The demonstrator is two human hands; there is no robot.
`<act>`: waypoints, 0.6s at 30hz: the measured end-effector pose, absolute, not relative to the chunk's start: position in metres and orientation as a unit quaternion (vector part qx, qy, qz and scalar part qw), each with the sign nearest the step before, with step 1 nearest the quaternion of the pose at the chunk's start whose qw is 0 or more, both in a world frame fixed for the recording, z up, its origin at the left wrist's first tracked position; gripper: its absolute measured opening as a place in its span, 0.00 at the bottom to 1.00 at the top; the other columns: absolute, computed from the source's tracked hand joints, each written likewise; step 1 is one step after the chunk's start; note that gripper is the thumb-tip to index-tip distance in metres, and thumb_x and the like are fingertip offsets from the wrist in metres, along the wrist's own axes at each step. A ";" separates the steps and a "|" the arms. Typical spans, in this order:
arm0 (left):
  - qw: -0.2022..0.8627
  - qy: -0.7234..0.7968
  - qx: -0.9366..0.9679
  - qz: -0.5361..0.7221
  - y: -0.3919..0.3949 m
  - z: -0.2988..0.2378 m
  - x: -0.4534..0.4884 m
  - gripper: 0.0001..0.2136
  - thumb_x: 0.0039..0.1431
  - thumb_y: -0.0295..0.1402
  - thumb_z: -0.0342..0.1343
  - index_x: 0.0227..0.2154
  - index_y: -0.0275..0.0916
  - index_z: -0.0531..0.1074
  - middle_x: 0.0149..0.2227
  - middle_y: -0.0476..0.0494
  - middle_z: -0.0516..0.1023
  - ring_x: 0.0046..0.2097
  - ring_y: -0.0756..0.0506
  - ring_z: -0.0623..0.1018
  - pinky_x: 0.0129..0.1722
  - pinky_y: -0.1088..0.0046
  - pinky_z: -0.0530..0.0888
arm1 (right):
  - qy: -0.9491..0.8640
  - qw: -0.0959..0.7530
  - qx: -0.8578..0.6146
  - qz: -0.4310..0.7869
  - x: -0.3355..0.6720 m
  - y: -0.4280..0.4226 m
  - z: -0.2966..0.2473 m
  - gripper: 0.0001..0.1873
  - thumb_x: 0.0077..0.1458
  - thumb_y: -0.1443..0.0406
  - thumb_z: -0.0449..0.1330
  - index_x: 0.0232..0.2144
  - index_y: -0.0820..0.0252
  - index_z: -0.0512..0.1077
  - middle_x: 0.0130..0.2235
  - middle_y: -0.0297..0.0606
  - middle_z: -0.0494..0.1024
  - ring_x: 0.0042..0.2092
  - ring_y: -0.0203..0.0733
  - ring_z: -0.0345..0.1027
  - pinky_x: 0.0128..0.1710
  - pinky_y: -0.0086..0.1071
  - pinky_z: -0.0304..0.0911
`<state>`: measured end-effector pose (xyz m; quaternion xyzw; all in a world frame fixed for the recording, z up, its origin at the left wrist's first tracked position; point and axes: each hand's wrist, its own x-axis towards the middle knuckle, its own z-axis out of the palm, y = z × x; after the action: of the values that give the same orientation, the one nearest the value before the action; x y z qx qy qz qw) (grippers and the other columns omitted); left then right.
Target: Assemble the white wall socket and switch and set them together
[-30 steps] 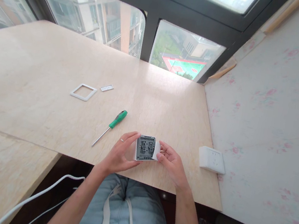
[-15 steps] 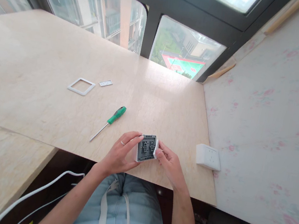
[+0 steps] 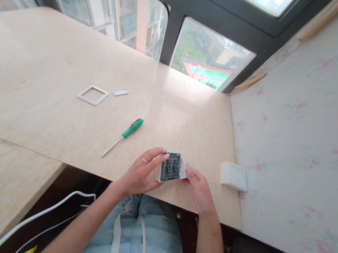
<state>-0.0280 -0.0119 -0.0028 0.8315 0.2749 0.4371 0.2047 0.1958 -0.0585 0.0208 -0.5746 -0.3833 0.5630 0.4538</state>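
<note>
Near the front edge of the counter, my left hand [image 3: 145,169] grips a wall switch [image 3: 171,168] by its white side, with its dark grey inner face and two black mechanisms uncovered. My right hand [image 3: 196,187] pinches a small white rocker cover [image 3: 183,169] at the switch's right edge; whether the two touch there I cannot tell. Left of my hands a green-handled screwdriver [image 3: 131,129] lies on the counter. Farther back rest a white square frame [image 3: 97,102] and a small white rectangular cover [image 3: 120,92].
The pale stone counter [image 3: 50,80] runs back to the windows. On the right, a white socket box [image 3: 233,176] sits against the flowered wall [image 3: 304,132]. Below the counter's front edge hangs a white cable [image 3: 54,208].
My right hand has drawn the white rocker cover a little rightward from the switch face. The switch and my left hand have shifted slightly right.
</note>
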 end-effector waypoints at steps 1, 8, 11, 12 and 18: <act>0.207 0.278 0.831 0.435 -0.012 -0.003 -0.028 0.34 0.57 0.29 0.62 0.66 0.42 0.57 0.63 0.29 0.65 0.64 0.36 0.68 0.60 0.50 0.72 | -0.359 0.469 -0.569 0.572 0.195 -0.059 0.020 0.23 0.53 0.47 0.66 0.46 0.51 0.82 0.48 0.37 0.83 0.42 0.45 0.71 0.40 0.36 0.66; 0.205 0.282 0.833 0.430 -0.012 0.000 -0.026 0.35 0.57 0.29 0.62 0.66 0.43 0.56 0.62 0.31 0.65 0.63 0.36 0.68 0.59 0.50 0.73 | -0.311 0.497 -0.561 0.585 0.194 -0.062 0.019 0.21 0.46 0.52 0.72 0.43 0.49 0.83 0.47 0.36 0.84 0.41 0.43 0.72 0.42 0.37 0.67; 0.200 0.279 0.835 0.430 -0.013 0.002 -0.025 0.35 0.57 0.29 0.61 0.66 0.44 0.55 0.62 0.31 0.65 0.64 0.35 0.68 0.59 0.49 0.73 | -0.333 0.485 -0.578 0.565 0.196 -0.063 0.016 0.20 0.49 0.51 0.70 0.45 0.49 0.82 0.47 0.36 0.84 0.41 0.43 0.73 0.43 0.38 0.67; 0.199 0.279 0.835 0.430 -0.014 0.003 -0.024 0.35 0.57 0.29 0.61 0.66 0.44 0.55 0.62 0.31 0.65 0.64 0.35 0.68 0.59 0.49 0.73 | -0.341 0.481 -0.584 0.558 0.196 -0.063 0.015 0.20 0.50 0.51 0.69 0.45 0.49 0.82 0.47 0.36 0.84 0.41 0.44 0.73 0.43 0.39 0.67; 0.199 0.276 0.835 0.432 -0.017 0.003 -0.023 0.36 0.56 0.27 0.61 0.67 0.44 0.55 0.63 0.31 0.65 0.64 0.35 0.68 0.60 0.49 0.72 | -0.331 0.498 -0.580 0.554 0.195 -0.066 0.015 0.20 0.49 0.52 0.70 0.45 0.47 0.81 0.51 0.37 0.83 0.52 0.49 0.75 0.52 0.44 0.68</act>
<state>-0.0230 -0.0175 0.0029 0.8351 0.2764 0.4317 0.1994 0.1947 -0.0658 0.0152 -0.5795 -0.3306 0.5542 0.4976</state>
